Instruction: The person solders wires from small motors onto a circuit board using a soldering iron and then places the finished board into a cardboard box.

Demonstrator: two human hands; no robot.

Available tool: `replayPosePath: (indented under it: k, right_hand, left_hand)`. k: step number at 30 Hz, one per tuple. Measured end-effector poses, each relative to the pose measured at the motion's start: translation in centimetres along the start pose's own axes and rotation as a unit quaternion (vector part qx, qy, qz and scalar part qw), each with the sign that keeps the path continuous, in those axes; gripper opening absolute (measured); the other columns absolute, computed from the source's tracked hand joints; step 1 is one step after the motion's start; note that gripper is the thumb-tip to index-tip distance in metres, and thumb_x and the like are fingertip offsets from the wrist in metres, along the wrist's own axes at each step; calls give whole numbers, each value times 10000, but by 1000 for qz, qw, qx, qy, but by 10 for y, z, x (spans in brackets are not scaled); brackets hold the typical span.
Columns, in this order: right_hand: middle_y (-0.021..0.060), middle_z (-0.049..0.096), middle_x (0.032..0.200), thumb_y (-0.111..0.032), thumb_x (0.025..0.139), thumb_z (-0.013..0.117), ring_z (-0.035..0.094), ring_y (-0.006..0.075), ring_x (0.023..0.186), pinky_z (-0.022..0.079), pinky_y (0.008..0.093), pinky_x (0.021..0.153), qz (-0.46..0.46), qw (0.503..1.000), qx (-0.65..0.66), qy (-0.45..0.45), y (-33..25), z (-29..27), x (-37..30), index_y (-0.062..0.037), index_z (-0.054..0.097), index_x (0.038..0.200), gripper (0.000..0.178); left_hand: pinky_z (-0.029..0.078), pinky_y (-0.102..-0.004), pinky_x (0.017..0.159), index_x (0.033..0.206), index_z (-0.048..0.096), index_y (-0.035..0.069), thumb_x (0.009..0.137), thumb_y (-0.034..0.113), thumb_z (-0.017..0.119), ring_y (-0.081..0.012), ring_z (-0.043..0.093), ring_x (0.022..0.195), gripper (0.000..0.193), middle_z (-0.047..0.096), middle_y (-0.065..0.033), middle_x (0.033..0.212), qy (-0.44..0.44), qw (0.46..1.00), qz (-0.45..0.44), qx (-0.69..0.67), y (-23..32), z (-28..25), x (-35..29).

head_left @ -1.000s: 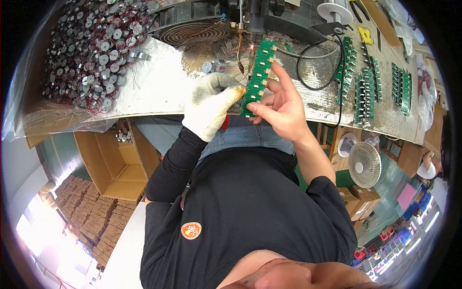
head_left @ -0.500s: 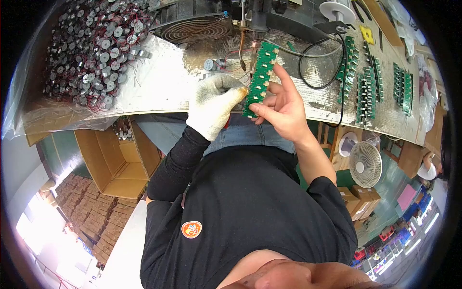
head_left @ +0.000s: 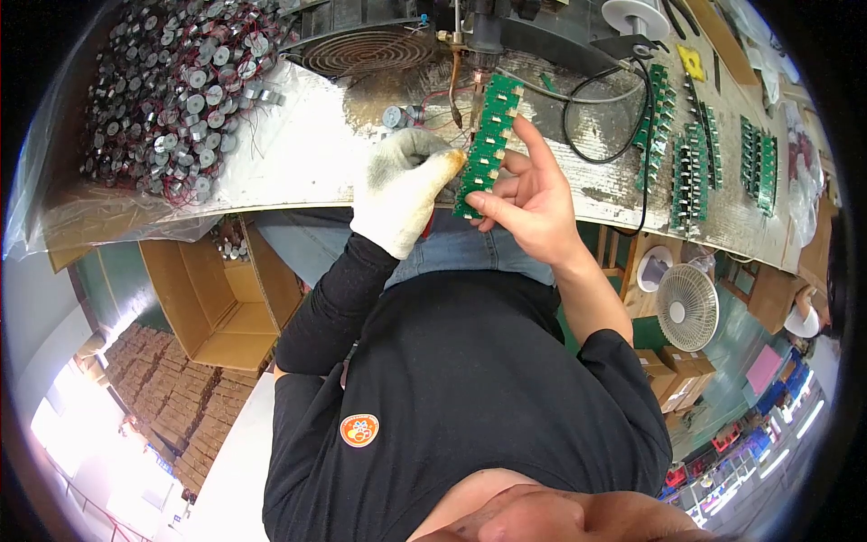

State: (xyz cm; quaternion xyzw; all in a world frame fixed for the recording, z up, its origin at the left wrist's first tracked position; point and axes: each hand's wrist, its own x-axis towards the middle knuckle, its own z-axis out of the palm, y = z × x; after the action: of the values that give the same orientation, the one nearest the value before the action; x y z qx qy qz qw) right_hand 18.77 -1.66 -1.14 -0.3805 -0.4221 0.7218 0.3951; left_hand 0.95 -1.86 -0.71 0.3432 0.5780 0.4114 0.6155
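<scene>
A long green circuit board strip (head_left: 490,135) with small white connectors along it stands tilted over the table edge. My bare right hand (head_left: 533,203) grips its lower part, thumb on the front and the other fingers behind or along the right edge. Against the strip's left edge, my left hand (head_left: 402,185) in a white glove is closed in a pinch; whatever lies between its fingertips is hidden. Just beyond the glove lie small round motors (head_left: 395,117) with thin red wires. A soldering tip (head_left: 456,116) points down close to the strip's left side.
A big heap of small motors (head_left: 194,104) covers the table's left on plastic sheeting. More board strips (head_left: 689,176) lie to the right, past a looped black cable (head_left: 567,135). A fan grille (head_left: 366,54) and a wire spool (head_left: 635,18) stand at the back; an open carton (head_left: 237,348) is below left.
The circuit board strip has tilted slightly and shifted a touch up in my right hand's grip. My left hand's fingers have moved up a little along its edge.
</scene>
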Motion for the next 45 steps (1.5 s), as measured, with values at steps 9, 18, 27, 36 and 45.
replayPosePath:
  k: [9,18,27,36,45]
  right_hand:
    - [179,565,1065,91,788,636,641,157,721,547,257,549,-7,1000,8,-3,-2,1,1,-78,105,1471,881]
    - [189,565,1060,93,786,637,647,166,717,549,261,549,-5,1000,-1,-2,0,-1,0,-63,99,1467,882]
    - [194,561,1064,96,785,637,649,171,704,550,261,548,2,1000,-2,5,3,0,-1,-66,91,1471,892]
    - [190,555,1085,99,792,627,650,174,719,551,259,558,0,1000,17,5,-3,4,-1,-71,87,1472,885]
    - [186,563,1078,93,789,636,648,160,714,547,256,549,2,1000,0,3,3,1,-2,-66,98,1468,880]
  left_hand:
    - [503,-241,616,937,604,-2,860,132,630,-115,628,701,156,649,-60,829,3,1000,12,26,3,0,-1]
    - [465,-259,618,847,655,-36,806,118,656,-109,588,683,160,649,-62,749,31,999,3,2,4,5,-1]
    - [461,-249,609,834,655,-36,807,122,657,-101,589,681,161,647,-62,735,32,999,4,-3,-3,4,-1]
    - [465,-253,602,851,656,-41,815,113,653,-102,591,669,158,652,-62,739,38,999,8,-12,6,5,-4]
    - [466,-254,603,853,655,-45,801,138,663,-113,596,673,190,653,-73,746,39,999,18,-8,-4,5,-3]
